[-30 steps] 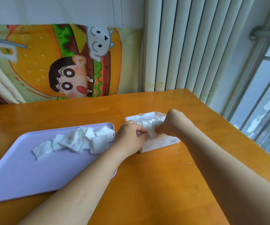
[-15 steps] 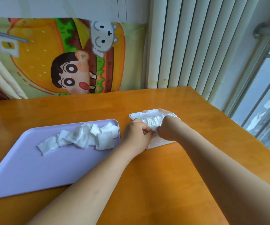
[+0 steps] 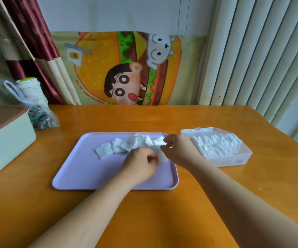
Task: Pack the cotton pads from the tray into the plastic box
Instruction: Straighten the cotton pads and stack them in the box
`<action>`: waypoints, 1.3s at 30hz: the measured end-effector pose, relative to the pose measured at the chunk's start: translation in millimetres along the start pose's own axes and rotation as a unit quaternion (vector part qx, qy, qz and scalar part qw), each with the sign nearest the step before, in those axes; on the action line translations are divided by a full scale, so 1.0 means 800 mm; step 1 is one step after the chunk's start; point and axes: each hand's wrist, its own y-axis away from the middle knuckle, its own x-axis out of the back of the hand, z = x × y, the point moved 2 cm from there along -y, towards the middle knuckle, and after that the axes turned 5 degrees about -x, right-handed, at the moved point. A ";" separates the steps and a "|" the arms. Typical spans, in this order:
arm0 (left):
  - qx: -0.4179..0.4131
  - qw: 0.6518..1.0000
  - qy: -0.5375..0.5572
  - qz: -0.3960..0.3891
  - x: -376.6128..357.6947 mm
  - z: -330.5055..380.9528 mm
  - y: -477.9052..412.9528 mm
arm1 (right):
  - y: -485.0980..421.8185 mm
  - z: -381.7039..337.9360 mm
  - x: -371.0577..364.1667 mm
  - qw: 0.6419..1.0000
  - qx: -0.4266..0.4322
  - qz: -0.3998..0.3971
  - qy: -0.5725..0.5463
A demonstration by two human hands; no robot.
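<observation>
A lilac tray [image 3: 83, 169] lies mid-table with a loose pile of white square cotton pads [image 3: 126, 144] along its far side. To its right stands the open, clear plastic box [image 3: 241, 157], filled with a row of cotton pads [image 3: 218, 143]. My left hand [image 3: 141, 165] is curled over the tray's right part, fingertips pinching the edge of a pad [image 3: 161, 156]. My right hand [image 3: 178, 149] is just right of it, at the tray's right rim, thumb and forefinger closed on the pads at the end of the pile.
A pale green box with a brown lid [image 3: 5, 138] sits at the left edge of the wooden table [image 3: 162, 221]. Behind it are a clear plastic bag [image 3: 40, 117] and a white bottle with a green cap [image 3: 30, 88]. The table's right edge runs past the plastic box.
Both hands left the plastic box and moved left onto the tray's pile of pads. The view swung left, and the green box and the bag came into sight.
</observation>
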 end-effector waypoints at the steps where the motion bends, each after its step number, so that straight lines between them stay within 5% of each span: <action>1: 0.020 1.000 0.002 0.005 0.007 -0.012 0.005 | -0.003 0.003 -0.010 1.000 -0.018 -0.012 0.009; 15: 0.124 0.970 0.204 0.030 -0.004 -0.054 -0.005 | -0.005 0.010 -0.044 0.992 -0.022 -0.067 -0.101; 24: 0.088 0.942 0.323 0.033 -0.002 -0.055 0.003 | 0.022 0.031 -0.057 0.939 0.037 -0.058 -0.338; 33: 0.051 0.926 0.371 0.051 0.001 -0.050 0.007 | 0.030 0.026 -0.066 0.963 0.123 -0.065 -0.230; 39: 0.038 0.943 0.328 0.046 -0.003 -0.051 0.008 | 0.031 0.030 -0.064 0.957 0.064 -0.006 -0.281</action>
